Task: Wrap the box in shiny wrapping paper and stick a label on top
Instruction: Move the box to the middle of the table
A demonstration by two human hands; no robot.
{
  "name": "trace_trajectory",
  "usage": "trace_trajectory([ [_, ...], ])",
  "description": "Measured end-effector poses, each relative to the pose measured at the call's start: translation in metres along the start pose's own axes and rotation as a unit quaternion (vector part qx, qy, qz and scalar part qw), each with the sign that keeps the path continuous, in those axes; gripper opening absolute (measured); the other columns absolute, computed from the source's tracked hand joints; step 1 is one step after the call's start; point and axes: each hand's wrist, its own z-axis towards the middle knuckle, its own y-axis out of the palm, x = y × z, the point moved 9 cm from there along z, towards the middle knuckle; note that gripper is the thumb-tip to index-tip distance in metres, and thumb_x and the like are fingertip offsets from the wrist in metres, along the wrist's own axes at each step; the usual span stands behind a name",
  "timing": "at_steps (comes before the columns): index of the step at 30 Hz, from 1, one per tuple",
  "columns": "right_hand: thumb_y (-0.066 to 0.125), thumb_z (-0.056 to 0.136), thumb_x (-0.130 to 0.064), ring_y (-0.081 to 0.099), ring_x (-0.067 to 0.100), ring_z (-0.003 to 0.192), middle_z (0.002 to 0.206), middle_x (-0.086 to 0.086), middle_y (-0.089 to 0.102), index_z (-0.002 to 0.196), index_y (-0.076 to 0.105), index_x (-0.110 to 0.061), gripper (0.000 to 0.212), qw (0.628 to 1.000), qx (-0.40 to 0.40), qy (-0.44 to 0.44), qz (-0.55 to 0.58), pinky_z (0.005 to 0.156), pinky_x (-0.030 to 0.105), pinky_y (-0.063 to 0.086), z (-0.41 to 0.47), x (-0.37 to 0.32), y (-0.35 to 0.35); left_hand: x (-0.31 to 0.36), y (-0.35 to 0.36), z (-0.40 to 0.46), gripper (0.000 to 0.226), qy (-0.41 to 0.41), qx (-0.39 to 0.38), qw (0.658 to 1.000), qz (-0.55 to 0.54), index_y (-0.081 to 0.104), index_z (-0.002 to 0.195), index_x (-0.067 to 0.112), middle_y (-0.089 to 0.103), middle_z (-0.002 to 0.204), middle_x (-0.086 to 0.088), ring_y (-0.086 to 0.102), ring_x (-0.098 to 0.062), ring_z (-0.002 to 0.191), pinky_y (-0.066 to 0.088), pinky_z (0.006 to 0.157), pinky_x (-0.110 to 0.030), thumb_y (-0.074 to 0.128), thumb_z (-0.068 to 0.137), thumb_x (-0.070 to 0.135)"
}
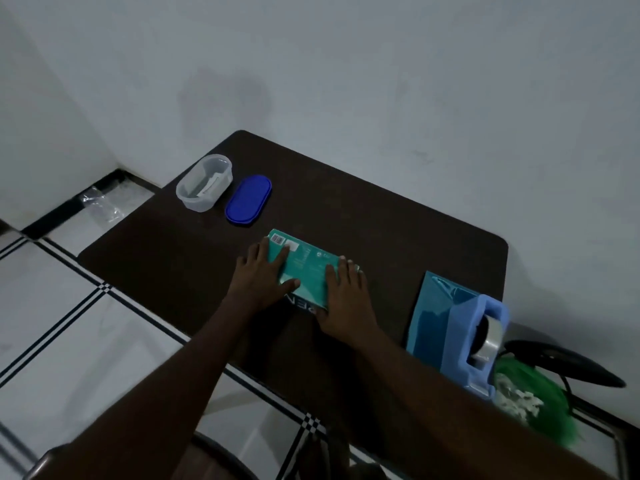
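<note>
Box: teal carton (304, 271) lies flat near the middle of the dark bench (381, 216), unwrapped, barcode end toward the far edge
Left hand: left hand (261, 275) rests on the carton's left side, fingers fairly straight and spread over the top, thumb on the top too
Right hand: right hand (344, 299) lies flat on the carton's right side, fingers straight, nothing gripped
Paper: shiny blue wrapping sheet (431, 313) folded near the right edge, with the blue tape dispenser (479, 337) resting on its near end
Labels: clear tub (204, 181) at the far left corner holds white slips, likely labels; its blue lid (248, 199) lies beside it
Risk: pulling the sheet free could drag the dispenser off the near right corner; glossy paper may slip under the carton and crease
</note>
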Motion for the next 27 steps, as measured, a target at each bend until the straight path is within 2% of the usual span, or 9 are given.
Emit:
trace_trajectory([
  [7,0.056,0.083,-0.044,0.002,0.039,0.149,0.161,0.023,0.000,0.155,0.009,-0.006,0.094,0.998,0.000,0.048,0.038,0.121,0.051,0.013,0.047,0.052,-0.014,0.022,-0.007,0.064,0.087,0.037,-0.007,0.999,0.003,0.002,0.155,0.031,-0.002,0.161,-0.011,0.005,-0.035,0.145,0.025,0.112,-0.054,0.035,0.087,0.074],
  [12,0.053,0.093,-0.039,-0.007,0.035,0.150,0.163,0.020,-0.005,0.156,0.003,-0.008,0.087,0.995,0.022,0.067,0.077,0.121,0.047,0.009,0.065,0.069,-0.017,0.032,-0.013,0.101,0.088,0.060,-0.014,0.998,0.030,-0.001,0.156,0.027,-0.005,0.162,-0.013,-0.004,-0.035,0.148,0.013,0.115,-0.057,0.032,0.089,0.074],
  [16,0.050,0.098,-0.037,-0.003,0.037,0.150,0.162,0.022,0.001,0.156,0.006,-0.006,0.079,0.994,0.046,0.073,0.071,0.121,0.052,0.017,0.071,0.074,-0.015,0.038,-0.019,0.124,0.090,0.096,-0.004,0.995,0.033,0.000,0.156,0.022,-0.010,0.162,-0.014,-0.013,-0.032,0.149,0.005,0.117,-0.055,0.031,0.089,0.073],
  [18,0.054,0.095,-0.041,-0.005,0.036,0.150,0.162,0.022,-0.002,0.156,0.005,-0.006,0.085,0.993,0.050,0.083,0.066,0.121,0.053,0.015,0.084,0.076,-0.014,0.038,-0.028,0.138,0.094,0.128,0.030,0.991,0.038,0.008,0.156,0.016,-0.005,0.163,-0.013,-0.010,-0.029,0.150,0.005,0.118,-0.052,0.032,0.087,0.075],
  [22,0.060,0.083,-0.060,-0.018,0.035,0.149,0.161,0.018,-0.019,0.156,-0.007,-0.012,0.110,0.993,0.046,0.105,0.033,0.121,0.054,0.003,0.127,0.076,-0.013,0.033,-0.033,0.174,0.105,0.173,0.073,0.982,0.019,0.016,0.153,0.008,0.008,0.163,-0.012,0.002,-0.026,0.151,0.009,0.120,-0.049,0.032,0.080,0.083],
  [27,0.057,0.078,-0.069,-0.014,0.036,0.149,0.161,0.018,-0.017,0.156,-0.010,-0.019,0.114,0.987,0.080,0.142,0.002,0.120,0.059,0.001,0.172,0.087,0.001,0.025,-0.022,0.210,0.099,0.222,0.121,0.968,0.003,0.011,0.155,0.017,0.009,0.163,-0.010,0.006,-0.026,0.150,0.013,0.119,-0.050,0.023,0.082,0.082],
])
